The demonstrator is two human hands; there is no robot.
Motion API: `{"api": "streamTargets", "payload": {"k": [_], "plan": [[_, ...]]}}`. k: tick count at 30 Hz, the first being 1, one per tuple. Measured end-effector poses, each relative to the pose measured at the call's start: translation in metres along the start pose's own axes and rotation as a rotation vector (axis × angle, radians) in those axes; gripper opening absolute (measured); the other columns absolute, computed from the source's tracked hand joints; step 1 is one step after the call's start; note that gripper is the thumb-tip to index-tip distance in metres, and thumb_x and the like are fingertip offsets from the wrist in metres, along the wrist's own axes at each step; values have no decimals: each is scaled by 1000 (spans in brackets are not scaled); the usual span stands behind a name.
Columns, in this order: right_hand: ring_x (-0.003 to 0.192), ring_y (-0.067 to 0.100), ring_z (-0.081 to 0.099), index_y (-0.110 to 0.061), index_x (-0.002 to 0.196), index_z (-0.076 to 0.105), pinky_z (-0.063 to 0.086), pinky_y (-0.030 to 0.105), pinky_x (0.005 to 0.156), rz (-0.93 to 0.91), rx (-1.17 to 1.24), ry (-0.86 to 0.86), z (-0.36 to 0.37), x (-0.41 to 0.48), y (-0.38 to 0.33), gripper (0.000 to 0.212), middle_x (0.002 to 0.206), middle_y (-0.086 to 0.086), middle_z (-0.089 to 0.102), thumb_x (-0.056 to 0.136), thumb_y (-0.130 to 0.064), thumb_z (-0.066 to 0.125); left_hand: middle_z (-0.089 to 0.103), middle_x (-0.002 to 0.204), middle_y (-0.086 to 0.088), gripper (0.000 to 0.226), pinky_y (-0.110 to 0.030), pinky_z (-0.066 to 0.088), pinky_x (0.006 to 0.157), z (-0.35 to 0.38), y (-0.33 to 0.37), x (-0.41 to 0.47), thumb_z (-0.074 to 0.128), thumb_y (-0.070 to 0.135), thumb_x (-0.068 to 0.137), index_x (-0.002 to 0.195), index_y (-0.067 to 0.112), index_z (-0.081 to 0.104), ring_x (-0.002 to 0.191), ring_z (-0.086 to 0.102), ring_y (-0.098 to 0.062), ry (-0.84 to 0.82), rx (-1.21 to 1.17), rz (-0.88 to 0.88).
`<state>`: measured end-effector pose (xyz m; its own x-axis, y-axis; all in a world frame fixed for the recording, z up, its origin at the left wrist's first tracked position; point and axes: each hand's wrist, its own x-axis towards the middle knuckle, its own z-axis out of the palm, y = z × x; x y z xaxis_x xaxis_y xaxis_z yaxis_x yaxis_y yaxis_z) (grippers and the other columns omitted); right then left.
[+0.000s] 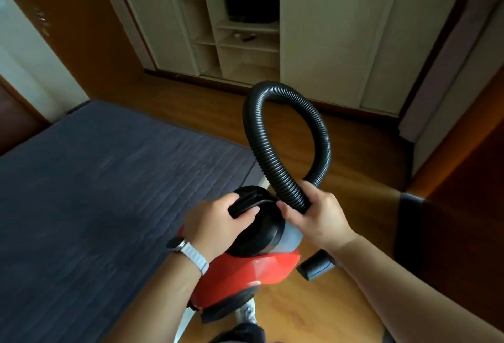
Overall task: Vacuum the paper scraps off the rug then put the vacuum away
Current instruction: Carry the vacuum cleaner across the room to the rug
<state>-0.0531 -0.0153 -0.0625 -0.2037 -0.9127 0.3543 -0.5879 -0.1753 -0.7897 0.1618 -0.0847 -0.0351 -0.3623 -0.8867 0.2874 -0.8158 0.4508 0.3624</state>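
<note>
- Now, our left hand [215,220] is clamped on the black handle [242,203] on top of the vacuum [245,271], with the fingers curled over the grip and the thumb tucked beneath it.
- A watch [177,243] on a white strap sits on that wrist, just behind the vacuum's black dome.
- Over to our right hand [316,214]: it is wrapped round the ribbed black hose [286,135] just right of the vacuum's handle. The fingers are closed around the hose and the thumb lies along the front.
- From that grip the hose rises in one tall loop above the vacuum and comes back down to the same hand.
- The vacuum itself is a red body with a black top and a grey collar, directly below both hands.
- To the vacuum's left lies the dark blue rug [109,179], whose edge runs under the machine. To its right and beyond it is the wooden floor [313,301].
- We can't tell whether the vacuum is resting on the floor or hanging from the handle, because its underside is hidden.
- Where the two runs of hose pass through our right palm is covered, so we can't tell how many runs the hand really holds.
- A short black piece [316,263] pokes out to the right of the red body, below our right forearm. Whether it is a nozzle or a wheel is hard to make out.
- Beneath the vacuum a pale shoe [246,312] peeks out, mostly covered.
- A dark blurred shape [409,228] stands well to the vacuum's right, too smeared to name.
- Far beyond the hose loop stands a white wardrobe [327,42] with open shelves, cut off at the top.
</note>
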Motion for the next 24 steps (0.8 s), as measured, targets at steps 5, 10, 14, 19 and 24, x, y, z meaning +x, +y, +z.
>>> {"api": "streamTargets", "payload": {"k": [5,10,14,19,24], "plan": [[63,12,62,-18,102,64,47,21,52,68,-40,44,-10,41,32,29,72,-6,64,84,-37,76,67,63,4,51,-33,51,54,34,1,63,53,71,74,85,24,68,60,62,-17,-79,-82,40],[60,10,59,-15,97,64,43,18,50,163,-92,100,-6,97,61,24,69,-6,62,84,-31,78,66,63,5,40,-35,52,56,65,-4,139,62,63,80,84,24,66,60,61,-13,-185,-173,80],[62,10,61,-17,99,64,45,19,50,202,-147,129,-6,150,74,25,70,-6,63,84,-31,79,65,62,5,44,-38,54,55,86,-15,207,57,68,79,82,25,64,57,60,-10,-244,-227,100],[63,14,63,-19,100,63,53,38,55,236,-165,184,-13,202,99,28,73,-2,66,84,-38,76,67,66,6,38,-34,54,56,97,-15,280,62,64,81,87,27,67,62,63,-13,-299,-194,162],[60,15,60,-20,100,63,50,37,53,236,-183,237,-20,243,126,27,68,-4,62,83,-35,78,63,59,7,40,-31,50,49,117,-6,338,65,64,79,77,24,65,57,60,-13,-273,-179,221]]}}
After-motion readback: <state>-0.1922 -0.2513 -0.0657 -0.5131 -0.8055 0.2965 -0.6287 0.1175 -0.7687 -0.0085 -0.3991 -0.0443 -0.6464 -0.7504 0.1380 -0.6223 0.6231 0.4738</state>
